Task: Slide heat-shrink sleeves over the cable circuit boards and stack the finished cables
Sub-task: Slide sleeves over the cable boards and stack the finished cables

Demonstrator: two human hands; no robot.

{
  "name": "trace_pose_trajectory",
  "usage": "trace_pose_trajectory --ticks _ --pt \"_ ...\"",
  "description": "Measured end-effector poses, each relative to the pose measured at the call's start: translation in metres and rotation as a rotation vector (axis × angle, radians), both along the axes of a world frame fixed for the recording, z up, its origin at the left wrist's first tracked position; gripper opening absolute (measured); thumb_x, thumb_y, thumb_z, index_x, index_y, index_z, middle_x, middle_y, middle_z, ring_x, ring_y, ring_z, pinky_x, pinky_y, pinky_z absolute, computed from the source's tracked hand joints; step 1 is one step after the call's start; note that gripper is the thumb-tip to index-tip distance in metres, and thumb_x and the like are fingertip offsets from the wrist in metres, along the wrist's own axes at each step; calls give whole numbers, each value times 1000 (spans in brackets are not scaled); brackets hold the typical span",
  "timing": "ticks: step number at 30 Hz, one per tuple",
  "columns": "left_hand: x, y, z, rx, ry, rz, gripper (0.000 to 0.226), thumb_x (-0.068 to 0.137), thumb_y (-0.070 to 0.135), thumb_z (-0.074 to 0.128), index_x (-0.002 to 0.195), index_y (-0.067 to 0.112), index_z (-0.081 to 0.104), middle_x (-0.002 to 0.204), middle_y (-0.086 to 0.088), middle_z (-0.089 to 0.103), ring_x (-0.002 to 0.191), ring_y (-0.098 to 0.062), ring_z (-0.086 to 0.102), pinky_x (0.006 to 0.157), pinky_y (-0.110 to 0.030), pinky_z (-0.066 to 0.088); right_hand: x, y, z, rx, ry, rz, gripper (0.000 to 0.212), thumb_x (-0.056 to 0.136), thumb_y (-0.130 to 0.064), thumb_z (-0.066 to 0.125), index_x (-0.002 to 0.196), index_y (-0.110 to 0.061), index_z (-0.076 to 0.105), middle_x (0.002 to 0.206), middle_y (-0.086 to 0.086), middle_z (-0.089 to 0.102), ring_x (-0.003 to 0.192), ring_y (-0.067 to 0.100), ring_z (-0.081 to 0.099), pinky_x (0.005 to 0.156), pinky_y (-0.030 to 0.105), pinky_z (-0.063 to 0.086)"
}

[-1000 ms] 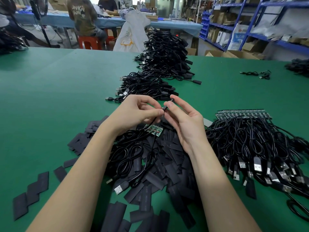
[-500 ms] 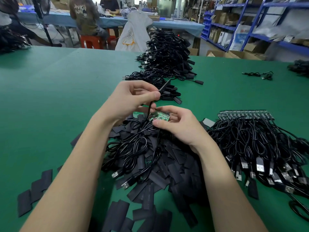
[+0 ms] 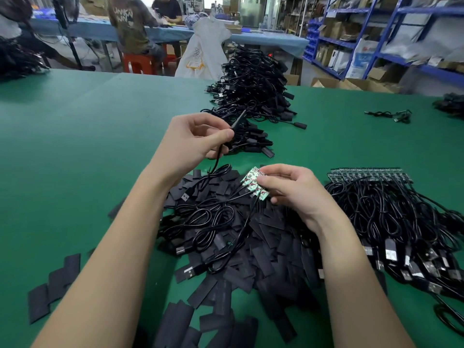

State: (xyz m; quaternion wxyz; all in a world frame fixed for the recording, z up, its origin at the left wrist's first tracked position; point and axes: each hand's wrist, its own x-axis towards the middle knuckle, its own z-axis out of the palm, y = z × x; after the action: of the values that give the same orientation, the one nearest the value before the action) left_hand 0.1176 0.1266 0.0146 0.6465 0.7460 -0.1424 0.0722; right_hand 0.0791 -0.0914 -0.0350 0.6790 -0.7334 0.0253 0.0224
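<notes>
Pinching sleeve [image 3: 238, 119] and cable, left hand [image 3: 193, 141] rose; right hand [image 3: 288, 189] dropped, gripped board [image 3: 254, 185]. Sleeving imminent, likely.

pale block letters on back of brown T-shirt [image 3: 130, 23], worn by person seated at blue table beyond far edge of green tabletop: roughly "UNKN" over "WN", lower line partly lost in folds; yellow line drawing on white bag [image 3: 204, 51] at far edge, no words readable; white-and-blue carton [image 3: 362, 60] on shelf at far right, print too blurred to read; circuit boards, USB plugs, sleeves: no legible marks
</notes>
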Motion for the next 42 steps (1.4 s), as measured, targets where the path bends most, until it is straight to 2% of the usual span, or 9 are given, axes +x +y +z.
trace_pose_trajectory --ticks 5,10,13,22,29,32,35,37,42 --pt "7 -3 8 75 -89 47 10 89 13 77 95 6 74 73 -11 71 63 -17 62 70 -36 56 0 2 -7 -49 12 -23 8 86 -20 80 93 -20 78 79 -12 76 63 -2 63 55 17 50" --pt "49 -7 47 416 -267 151 6 88 20 78 93 18 76 84 -1 76 71 -11 69 75 -24 56 2 3 -9 -69 20 -12 4 88 -25 78 91 -25 79 80 -15 76 64 -4 63 58 17 50" --pt "90 -15 70 619 -369 194 8 86 21 77 89 28 75 80 11 71 70 7 64 78 -13 52 2 4 -10 -65 21 -20 3 88 -28 77 90 -26 79 80 -17 75 65 -5 63 58 17 50" --pt "158 -44 2 1047 -389 161 14 89 18 70 100 26 76 97 3 72 94 -24 67 73 -27 45 3 3 -12 -44 32 -10 5 89 -31 76 90 -28 80 81 -17 75 67 -6 63 60 16 50" --pt "144 -48 -12 970 -447 249 25 90 16 64 115 19 70 111 -2 70 113 -27 56 85 -37 49 2 3 -12 -42 37 2 3 89 -26 77 91 -25 79 82 -13 76 66 -2 62 60 18 51" --pt "115 -48 -10 796 -425 260 21 90 20 67 111 19 68 102 0 67 102 -21 58 84 -36 50 2 4 -10 -41 45 1 4 88 -22 78 92 -22 78 77 -11 74 66 1 62 60 19 51" --pt "71 -49 -16 499 -132 90 11 92 34 70 98 25 71 90 7 70 80 -6 64 72 -23 51 0 5 -6 -19 35 -4 11 86 -14 79 94 -21 77 77 -9 75 68 2 64 60 18 51" --pt "42 -45 -25 322 128 -112 16 93 40 69 100 26 71 96 0 73 75 -6 66 65 -18 49 -1 6 -4 22 13 -12 14 85 -11 79 96 -20 77 81 -6 77 70 2 65 61 17 52" --pt "-3 -31 -41 101 332 -289 18 94 31 70 102 15 73 82 5 71 60 -2 56 56 -11 44 -2 12 0 162 6 -24 14 86 -7 77 95 -18 76 89 1 79 78 4 70 65 16 53"
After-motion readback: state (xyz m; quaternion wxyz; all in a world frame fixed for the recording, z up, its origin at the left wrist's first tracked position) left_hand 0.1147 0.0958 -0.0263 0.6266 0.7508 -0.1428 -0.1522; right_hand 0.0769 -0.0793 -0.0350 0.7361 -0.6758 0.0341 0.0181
